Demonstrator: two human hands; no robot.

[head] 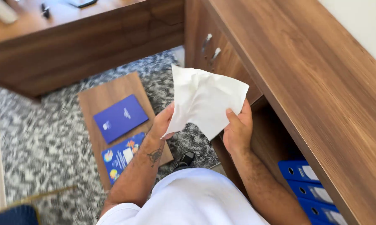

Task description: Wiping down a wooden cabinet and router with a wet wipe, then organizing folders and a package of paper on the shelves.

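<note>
A crumpled white paper sheet [204,100] is held up in front of me by both hands. My left hand [163,123] grips its lower left edge, and my right hand [238,129] pinches its lower right corner with the thumb on top. The sheet hangs over the patterned carpet, next to a wooden cabinet [313,83] on the right.
A loose wooden board [108,93] lies on the grey patterned carpet [42,137], bearing a blue booklet [120,118] and a colourful blue booklet [122,156]. Blue binders [309,187] stand in the cabinet's open shelf. A wooden desk [79,37] spans the top left.
</note>
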